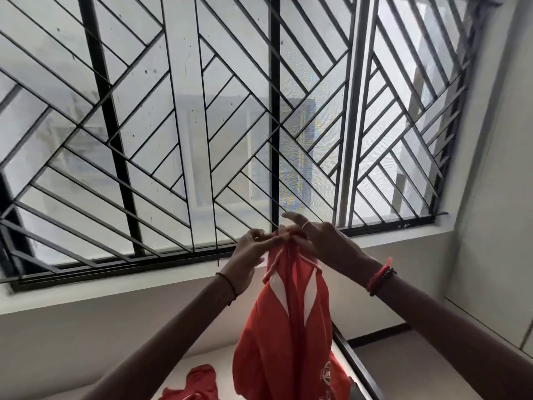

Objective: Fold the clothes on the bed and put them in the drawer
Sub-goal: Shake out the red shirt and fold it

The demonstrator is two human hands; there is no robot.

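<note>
Raised grip: the left hand (248, 255) and right hand (323, 241) pinch, close together, the bunched top edge of a red white-striped sports garment (288, 327), which hangs directly beneath the grip. A second red garment (199, 382) lies lower, left of the hanging one.

Home bedroom, probably: barred window (219, 125) with grille, plain painted walls (496, 168), bed edge (354, 368) below.
</note>
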